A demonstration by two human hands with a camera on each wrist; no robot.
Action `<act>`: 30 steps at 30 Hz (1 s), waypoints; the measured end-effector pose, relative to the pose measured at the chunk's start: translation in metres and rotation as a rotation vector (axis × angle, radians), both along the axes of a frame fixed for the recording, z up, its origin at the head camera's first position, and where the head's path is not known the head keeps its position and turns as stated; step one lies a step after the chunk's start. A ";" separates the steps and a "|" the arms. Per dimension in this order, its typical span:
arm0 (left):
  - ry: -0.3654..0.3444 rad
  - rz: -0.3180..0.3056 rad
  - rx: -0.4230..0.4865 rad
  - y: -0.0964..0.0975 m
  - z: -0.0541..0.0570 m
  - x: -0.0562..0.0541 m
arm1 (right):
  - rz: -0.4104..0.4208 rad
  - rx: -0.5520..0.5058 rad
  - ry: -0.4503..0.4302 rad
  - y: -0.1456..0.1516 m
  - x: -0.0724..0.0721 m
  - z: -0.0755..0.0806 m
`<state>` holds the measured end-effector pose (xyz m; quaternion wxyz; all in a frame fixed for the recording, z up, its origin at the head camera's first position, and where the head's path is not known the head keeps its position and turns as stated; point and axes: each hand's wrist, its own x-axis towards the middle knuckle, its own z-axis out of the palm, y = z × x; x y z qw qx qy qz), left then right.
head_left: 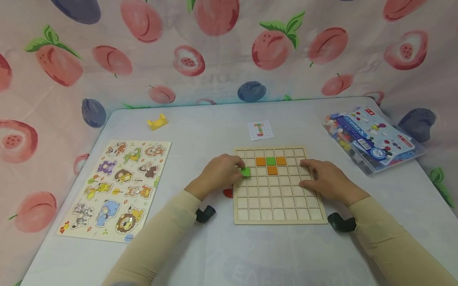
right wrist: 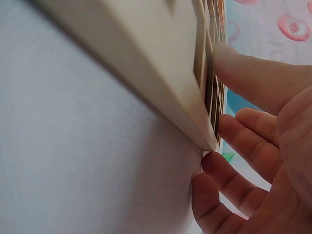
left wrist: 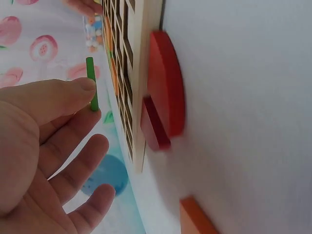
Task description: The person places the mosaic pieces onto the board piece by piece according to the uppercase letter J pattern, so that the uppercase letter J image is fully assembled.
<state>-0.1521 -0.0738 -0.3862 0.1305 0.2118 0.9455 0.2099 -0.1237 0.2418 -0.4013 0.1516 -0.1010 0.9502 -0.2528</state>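
Note:
My left hand (head_left: 221, 174) pinches a small green square tile (head_left: 245, 172) between thumb and forefinger, over the left side of a wooden grid board (head_left: 280, 219). In the left wrist view the green tile (left wrist: 91, 84) shows edge-on, the other fingers spread loosely below it. My right hand (head_left: 330, 180) rests at the board's right edge, thumb and forefinger apart over the grid. In the right wrist view the lower fingers (right wrist: 204, 192) lie along the board's side. Orange tiles (head_left: 272, 170) and another green tile (head_left: 270, 161) sit in cells near the board's top.
Beside the board's left edge lie red pieces (left wrist: 165, 87) and an orange piece (left wrist: 195, 217). A pattern card (head_left: 260, 130) lies behind the board. An animal puzzle board (head_left: 118, 190) is at left, a yellow piece (head_left: 157, 122) behind it. A plastic case (head_left: 375, 139) stands back right.

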 end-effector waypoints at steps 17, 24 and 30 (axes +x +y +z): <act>0.032 -0.114 -0.026 0.024 -0.008 0.004 | 0.000 -0.002 0.006 0.000 0.000 -0.001; 0.046 -0.156 -0.014 0.031 -0.010 0.006 | -0.005 0.001 -0.001 0.001 -0.001 -0.002; 0.042 -0.158 -0.012 0.038 -0.007 0.009 | -0.001 0.002 0.006 0.000 0.000 -0.002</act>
